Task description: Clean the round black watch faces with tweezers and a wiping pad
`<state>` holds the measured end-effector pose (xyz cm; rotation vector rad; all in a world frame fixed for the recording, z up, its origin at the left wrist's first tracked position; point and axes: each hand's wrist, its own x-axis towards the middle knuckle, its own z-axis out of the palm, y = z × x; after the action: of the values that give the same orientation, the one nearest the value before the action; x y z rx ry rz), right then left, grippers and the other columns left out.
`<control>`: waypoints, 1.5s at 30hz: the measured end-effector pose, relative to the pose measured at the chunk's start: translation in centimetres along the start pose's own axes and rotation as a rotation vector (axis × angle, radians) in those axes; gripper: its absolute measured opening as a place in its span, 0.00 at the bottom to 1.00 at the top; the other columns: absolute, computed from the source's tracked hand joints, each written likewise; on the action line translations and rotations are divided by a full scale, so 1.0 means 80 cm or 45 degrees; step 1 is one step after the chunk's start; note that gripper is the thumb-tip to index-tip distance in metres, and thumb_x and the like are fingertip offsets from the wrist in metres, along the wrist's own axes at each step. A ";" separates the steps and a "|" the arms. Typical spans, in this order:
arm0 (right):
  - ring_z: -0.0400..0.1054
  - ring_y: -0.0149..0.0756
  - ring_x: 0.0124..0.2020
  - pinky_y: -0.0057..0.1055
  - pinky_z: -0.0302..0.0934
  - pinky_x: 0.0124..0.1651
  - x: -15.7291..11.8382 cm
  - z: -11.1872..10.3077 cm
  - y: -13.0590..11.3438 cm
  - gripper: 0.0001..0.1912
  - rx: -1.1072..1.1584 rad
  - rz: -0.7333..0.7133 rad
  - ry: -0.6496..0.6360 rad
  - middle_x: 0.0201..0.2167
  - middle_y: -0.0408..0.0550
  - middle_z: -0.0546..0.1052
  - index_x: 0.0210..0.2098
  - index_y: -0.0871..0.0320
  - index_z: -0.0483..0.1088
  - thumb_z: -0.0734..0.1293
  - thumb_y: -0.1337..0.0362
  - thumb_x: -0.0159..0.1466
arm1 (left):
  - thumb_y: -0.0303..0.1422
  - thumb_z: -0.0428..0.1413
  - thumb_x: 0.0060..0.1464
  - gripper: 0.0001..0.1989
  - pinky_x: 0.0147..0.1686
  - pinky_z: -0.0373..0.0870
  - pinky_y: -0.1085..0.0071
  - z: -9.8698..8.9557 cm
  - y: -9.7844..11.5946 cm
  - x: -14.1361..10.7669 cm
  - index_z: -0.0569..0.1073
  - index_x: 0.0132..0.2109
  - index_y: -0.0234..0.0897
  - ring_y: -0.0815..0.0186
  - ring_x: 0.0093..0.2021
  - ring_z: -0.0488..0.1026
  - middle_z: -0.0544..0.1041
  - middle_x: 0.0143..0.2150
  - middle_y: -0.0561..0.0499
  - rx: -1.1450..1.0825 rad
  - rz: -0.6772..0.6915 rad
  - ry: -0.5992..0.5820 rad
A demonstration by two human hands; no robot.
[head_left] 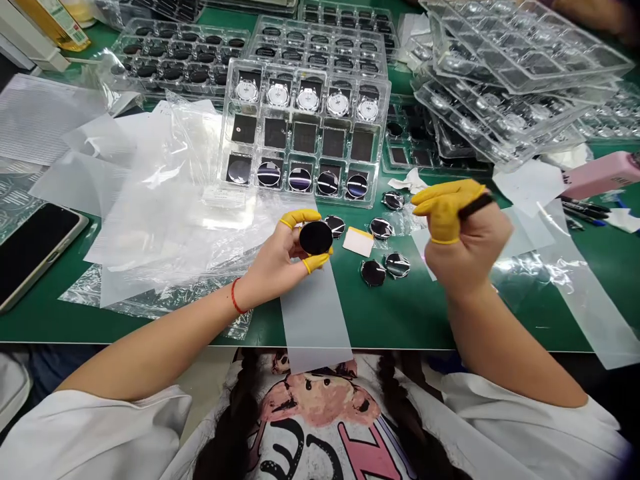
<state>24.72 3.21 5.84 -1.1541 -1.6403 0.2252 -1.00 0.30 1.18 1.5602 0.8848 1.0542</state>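
Between the thumb and forefinger of my left hand [286, 257] is a round black disc [316, 238], gripped by its edge with yellow finger cots. My right hand [465, 233] is raised to the right, its fingers closed around a dark stick-shaped thing [475, 205], perhaps a pen; its tip is hidden. On the green table [395, 320] between my hands lie several round glossy watch-like parts [397, 265]. Among them sits a small white pad [358, 242] with a yellow edge. Behind stands a clear tray [305, 137] with watch-shaped pieces and dark discs in its compartments.
Clear plastic sheets and bags [165, 180] cover the left side, beside a phone [37, 247]. Stacked clear trays [515, 87] rise at the back right. A pink bottle [603, 175] and several pens [585, 208] are at the right. Another person's arm [600, 17] shows at top right.
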 end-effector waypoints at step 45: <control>0.76 0.36 0.36 0.38 0.73 0.46 -0.080 0.126 -0.051 0.29 0.867 1.254 -0.741 0.32 0.46 0.79 0.34 0.58 0.73 0.80 0.43 0.46 | 0.27 0.63 0.45 0.28 0.53 0.73 0.58 -0.134 -0.060 0.046 0.69 0.55 0.37 0.56 0.52 0.73 0.74 0.52 0.46 0.615 0.086 -0.296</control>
<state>13.89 0.09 0.19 -1.3024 -1.1279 1.7299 -9.91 8.28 -1.62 2.0786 0.9739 0.7119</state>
